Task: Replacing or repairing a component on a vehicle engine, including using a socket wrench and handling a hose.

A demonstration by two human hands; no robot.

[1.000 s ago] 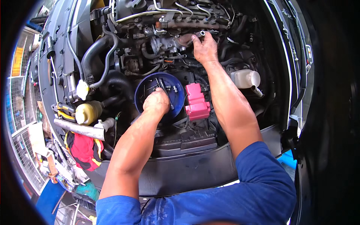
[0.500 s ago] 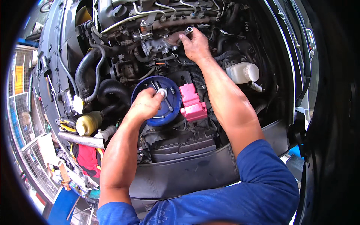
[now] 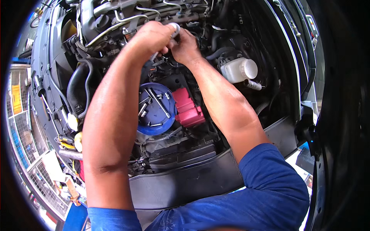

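Note:
Over the engine, both my hands are brought together. My left hand is closed round a ratchet wrench; its round silver head shows past the thumb and the rest is mostly covered. My right hand is closed just beside the ratchet's head. Its fingertips are hidden, so whether it still grips the socket piece seen earlier is unclear. Nearer to me lies a blue round dish with sockets, an extension bar and other small metal tools in it.
Right of the dish is a pink-red plastic cover. A white fluid reservoir stands beside my right forearm. The black front panel runs across below my arms. Pliers with yellow handles lie at the left.
My left hand has lifted the ratchet from above the dish up and away to my right hand at the engine. The view has shifted slightly, and the dish's tools are now uncovered.

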